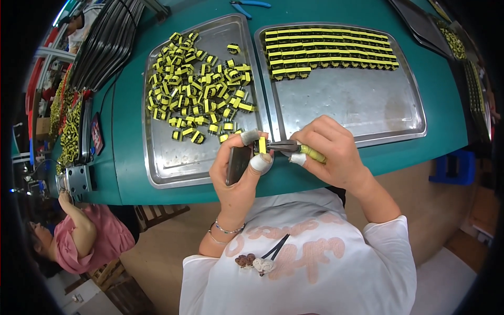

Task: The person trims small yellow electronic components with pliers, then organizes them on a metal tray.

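Observation:
My left hand (235, 191) pinches a small black component with a yellow band (263, 144) between taped thumb and fingers. A dark flat rectangular piece (239, 165) lies in the same palm; its kind cannot be made out. My right hand (336, 152), also with tape on a finger, grips pliers (283, 146) with yellow-green handles. Their jaws reach to the component's right side. Beyond my left hand a metal tray (176, 163) carries a loose heap of similar components (194, 89). The right metal tray (346, 102) has more components (331, 48) lined up in rows along its far side.
Blue-handled pliers (251, 4) lie at the far edge of the green table (131, 178). Dark stacked trays (107, 42) stand at left. A person in pink (94, 236) sits at lower left, hand at a metal fixture (79, 178). A blue stool (454, 167) is at right.

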Available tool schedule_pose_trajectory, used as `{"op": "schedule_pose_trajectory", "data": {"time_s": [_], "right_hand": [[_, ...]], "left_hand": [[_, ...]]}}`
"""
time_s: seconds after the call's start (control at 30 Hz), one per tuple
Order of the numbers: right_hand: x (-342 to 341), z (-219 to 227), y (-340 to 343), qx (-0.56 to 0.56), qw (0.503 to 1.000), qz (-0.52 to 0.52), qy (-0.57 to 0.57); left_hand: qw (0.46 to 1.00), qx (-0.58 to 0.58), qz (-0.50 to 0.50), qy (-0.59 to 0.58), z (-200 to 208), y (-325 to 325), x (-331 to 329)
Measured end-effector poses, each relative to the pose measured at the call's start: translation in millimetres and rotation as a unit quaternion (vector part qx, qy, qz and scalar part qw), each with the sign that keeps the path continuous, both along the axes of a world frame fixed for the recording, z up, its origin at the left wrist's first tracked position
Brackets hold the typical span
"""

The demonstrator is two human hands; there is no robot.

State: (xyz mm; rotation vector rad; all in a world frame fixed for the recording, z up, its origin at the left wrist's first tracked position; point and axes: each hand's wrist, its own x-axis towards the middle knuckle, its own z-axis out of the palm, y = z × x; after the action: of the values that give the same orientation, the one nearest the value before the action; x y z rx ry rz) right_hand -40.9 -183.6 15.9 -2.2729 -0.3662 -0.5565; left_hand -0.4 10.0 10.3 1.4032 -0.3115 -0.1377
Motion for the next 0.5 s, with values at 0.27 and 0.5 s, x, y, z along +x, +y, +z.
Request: {"op": "schedule_pose_trajectory", "data": {"time_s": [0.27,0.5], "right_hand": [[-5,-1,3,-0.07,0.997,-0.02,-0.011],[-4,3,2,0.042,0.998,-0.02,0.042]], "left_hand": [[1.0,-0.014,-0.002,-0.007,0,-1,0],[0.995,-0.063,-0.008,0.076,10,-6,1]]}}
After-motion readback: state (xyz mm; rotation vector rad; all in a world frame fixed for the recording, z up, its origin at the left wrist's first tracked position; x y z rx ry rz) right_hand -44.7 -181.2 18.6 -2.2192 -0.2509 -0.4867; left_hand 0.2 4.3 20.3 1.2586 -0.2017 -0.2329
